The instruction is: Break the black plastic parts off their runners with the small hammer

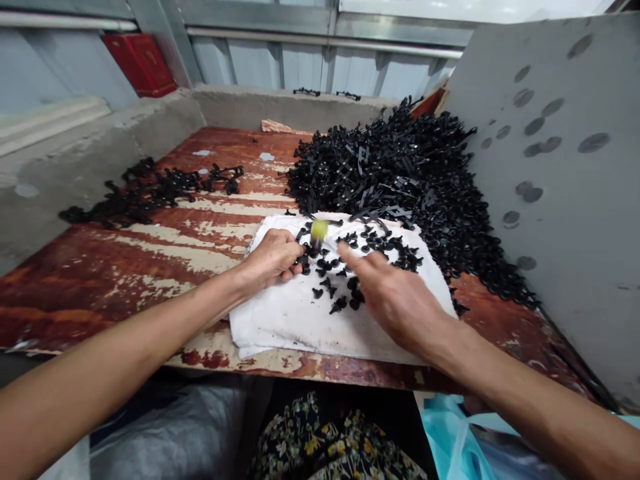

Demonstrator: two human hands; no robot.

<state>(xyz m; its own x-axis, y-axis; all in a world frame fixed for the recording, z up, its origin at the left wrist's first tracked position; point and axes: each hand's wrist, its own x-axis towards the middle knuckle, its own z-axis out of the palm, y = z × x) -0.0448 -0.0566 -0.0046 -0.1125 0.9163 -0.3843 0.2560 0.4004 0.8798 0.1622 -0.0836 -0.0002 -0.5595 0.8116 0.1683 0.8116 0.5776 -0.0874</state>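
Over the white cloth point(295, 327), the left hand point(275, 257) pinches a black part point(305, 264); the right hand point(395, 293) grips a blurred yellow-headed tool point(319, 231). Small pieces point(339, 305) dot the cloth, a black heap point(380, 167) just behind it.

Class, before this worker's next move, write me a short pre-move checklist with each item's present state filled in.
1. Black part gripped by the left hand: ok, pinched between thumb and fingers.
2. Yellow-headed tool in the right hand: ok, though its head is blurred.
3. Left hand well away from the tool's head: not ok, they look close together.
4. Tool's head touching the black part: cannot tell, because of the blur.
5. White cloth beneath the work: ok, spread under both hands' working spot.
6. Working spot free of small black pieces: not ok, many lie scattered on the cloth.
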